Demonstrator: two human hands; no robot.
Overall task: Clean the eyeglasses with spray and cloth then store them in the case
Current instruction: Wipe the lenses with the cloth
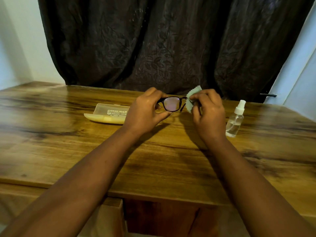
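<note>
Dark-framed eyeglasses (171, 103) are held up above the wooden table (153, 165). My left hand (145, 112) grips them at their left end, thumb below and fingers on top. My right hand (207, 111) pinches a pale green cloth (192, 95) around the right lens, which the cloth and fingers hide. An open translucent yellowish case (107, 113) lies on the table to the left of my hands. A small clear spray bottle (235, 119) with a white nozzle stands upright to the right of my right hand.
A dark patterned curtain (171, 40) hangs right behind the table's far edge. Pale walls stand at both sides. The table's near edge runs across the lower part of the view, with a dark gap beneath it.
</note>
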